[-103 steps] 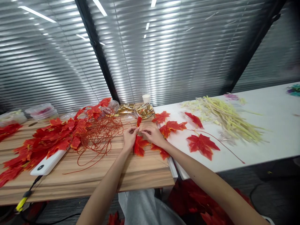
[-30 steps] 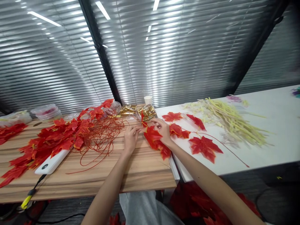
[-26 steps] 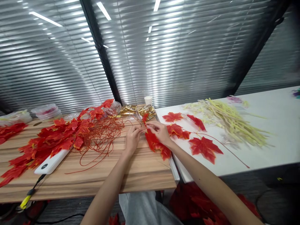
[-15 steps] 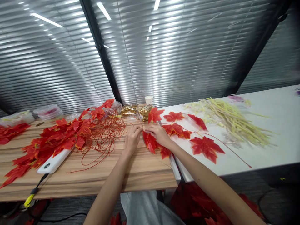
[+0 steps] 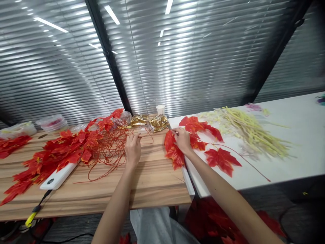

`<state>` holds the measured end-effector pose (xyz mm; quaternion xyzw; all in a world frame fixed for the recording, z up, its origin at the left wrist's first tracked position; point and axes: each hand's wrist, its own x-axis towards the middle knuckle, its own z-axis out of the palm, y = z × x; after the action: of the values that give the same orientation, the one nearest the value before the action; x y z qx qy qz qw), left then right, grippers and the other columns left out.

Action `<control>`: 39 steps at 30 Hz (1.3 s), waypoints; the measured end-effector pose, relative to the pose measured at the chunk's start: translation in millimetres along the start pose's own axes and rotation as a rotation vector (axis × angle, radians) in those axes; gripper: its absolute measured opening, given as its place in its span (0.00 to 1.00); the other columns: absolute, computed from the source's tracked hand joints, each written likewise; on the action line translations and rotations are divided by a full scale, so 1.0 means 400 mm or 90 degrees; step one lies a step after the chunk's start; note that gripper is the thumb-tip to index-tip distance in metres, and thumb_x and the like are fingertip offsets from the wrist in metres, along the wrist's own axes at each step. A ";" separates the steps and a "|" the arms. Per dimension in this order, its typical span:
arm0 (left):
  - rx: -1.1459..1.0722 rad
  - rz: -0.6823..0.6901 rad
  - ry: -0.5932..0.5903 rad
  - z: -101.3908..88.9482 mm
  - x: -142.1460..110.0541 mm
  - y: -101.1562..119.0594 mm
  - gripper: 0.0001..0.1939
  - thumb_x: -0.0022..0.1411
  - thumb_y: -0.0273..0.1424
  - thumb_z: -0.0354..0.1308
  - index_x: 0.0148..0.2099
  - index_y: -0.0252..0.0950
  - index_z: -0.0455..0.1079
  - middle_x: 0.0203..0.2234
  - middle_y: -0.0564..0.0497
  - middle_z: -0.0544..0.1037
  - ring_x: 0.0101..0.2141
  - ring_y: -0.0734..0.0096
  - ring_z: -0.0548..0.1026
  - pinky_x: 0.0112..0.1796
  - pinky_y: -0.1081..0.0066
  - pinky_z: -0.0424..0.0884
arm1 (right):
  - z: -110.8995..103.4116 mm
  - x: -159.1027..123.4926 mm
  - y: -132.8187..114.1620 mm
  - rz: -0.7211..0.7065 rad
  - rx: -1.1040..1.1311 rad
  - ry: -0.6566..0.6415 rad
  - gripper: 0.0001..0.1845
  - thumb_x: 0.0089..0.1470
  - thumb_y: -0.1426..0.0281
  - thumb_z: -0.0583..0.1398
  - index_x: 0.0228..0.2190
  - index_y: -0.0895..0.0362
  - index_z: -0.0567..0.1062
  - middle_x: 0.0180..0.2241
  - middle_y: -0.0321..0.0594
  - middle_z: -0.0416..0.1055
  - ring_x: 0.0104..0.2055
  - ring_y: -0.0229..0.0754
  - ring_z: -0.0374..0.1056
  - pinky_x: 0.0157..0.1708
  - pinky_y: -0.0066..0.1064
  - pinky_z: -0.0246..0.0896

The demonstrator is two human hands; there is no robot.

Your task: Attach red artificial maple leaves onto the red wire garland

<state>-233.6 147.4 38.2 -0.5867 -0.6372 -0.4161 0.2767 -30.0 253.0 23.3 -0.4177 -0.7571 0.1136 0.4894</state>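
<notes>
My left hand [image 5: 133,149] is closed in a pinch above the wooden table, at the right edge of a tangle of thin red cord [image 5: 109,145]. A strand of cord lies close to its fingertips; what exactly sits between them is too small to make out. My right hand [image 5: 182,139] is closed too, above the seam between the two tables. Red artificial maple leaves [image 5: 175,154] hang beneath its fingers, and a thin dark piece pokes out past the fingertips. Further red leaves [image 5: 220,159] lie on the white table, with a long red cord [image 5: 246,157] trailing right.
A heap of red leaves [image 5: 66,145] covers the table's left side, beside a white power bank [image 5: 59,176] with a cable. Gold foil packets [image 5: 158,122] and a paper cup [image 5: 160,109] stand at the back. Yellow-green strips [image 5: 254,132] lie on the white table [image 5: 304,135].
My hands, together before, have moved apart: the left to the left, the right to the right. Red leaves near my right hand have shifted right and bunched up.
</notes>
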 end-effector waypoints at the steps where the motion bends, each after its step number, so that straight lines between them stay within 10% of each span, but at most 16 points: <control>1: -0.005 0.006 0.001 0.000 0.000 -0.002 0.10 0.59 0.29 0.50 0.41 0.37 0.69 0.31 0.48 0.73 0.36 0.66 0.67 0.37 0.69 0.63 | 0.002 0.002 0.009 0.013 0.001 0.017 0.10 0.52 0.75 0.53 0.31 0.59 0.75 0.31 0.43 0.73 0.32 0.42 0.67 0.34 0.30 0.59; 9: -0.024 0.064 -0.003 0.000 0.002 -0.002 0.07 0.58 0.32 0.53 0.34 0.39 0.72 0.28 0.49 0.73 0.33 0.67 0.66 0.34 0.69 0.61 | 0.017 0.015 0.049 0.072 0.042 0.082 0.12 0.49 0.75 0.53 0.30 0.60 0.76 0.31 0.45 0.74 0.32 0.44 0.68 0.36 0.36 0.62; 15: 0.038 0.095 -0.046 0.006 -0.007 0.020 0.08 0.58 0.32 0.52 0.33 0.38 0.72 0.26 0.50 0.73 0.31 0.68 0.66 0.34 0.68 0.58 | 0.003 -0.009 -0.038 -0.029 0.091 0.097 0.23 0.48 0.79 0.50 0.46 0.58 0.69 0.46 0.44 0.67 0.46 0.44 0.65 0.46 0.36 0.60; 23: 0.025 0.196 -0.103 0.014 -0.021 0.050 0.08 0.59 0.31 0.51 0.35 0.38 0.71 0.26 0.50 0.73 0.31 0.70 0.66 0.35 0.68 0.57 | 0.017 -0.071 -0.119 -0.294 0.072 -0.163 0.20 0.54 0.76 0.51 0.49 0.52 0.66 0.46 0.40 0.68 0.44 0.41 0.66 0.41 0.30 0.62; 28: -0.033 0.153 -0.054 0.012 -0.014 0.047 0.09 0.57 0.32 0.53 0.41 0.37 0.69 0.33 0.48 0.74 0.38 0.66 0.66 0.40 0.67 0.61 | 0.026 -0.069 -0.095 -0.265 0.010 -0.169 0.14 0.55 0.75 0.51 0.38 0.54 0.74 0.30 0.40 0.71 0.31 0.38 0.66 0.30 0.26 0.59; 39: -0.073 -0.032 0.032 0.001 0.002 0.012 0.14 0.57 0.33 0.53 0.46 0.37 0.66 0.31 0.48 0.73 0.34 0.66 0.67 0.38 0.66 0.64 | 0.023 -0.041 -0.057 -0.104 0.067 -0.026 0.14 0.55 0.73 0.50 0.37 0.54 0.74 0.33 0.40 0.72 0.33 0.41 0.67 0.34 0.31 0.60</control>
<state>-228.9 148.0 39.6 -0.5748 -0.6195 -0.4734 0.2483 -46.6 228.8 21.6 -0.3260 -0.7915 0.1213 0.5024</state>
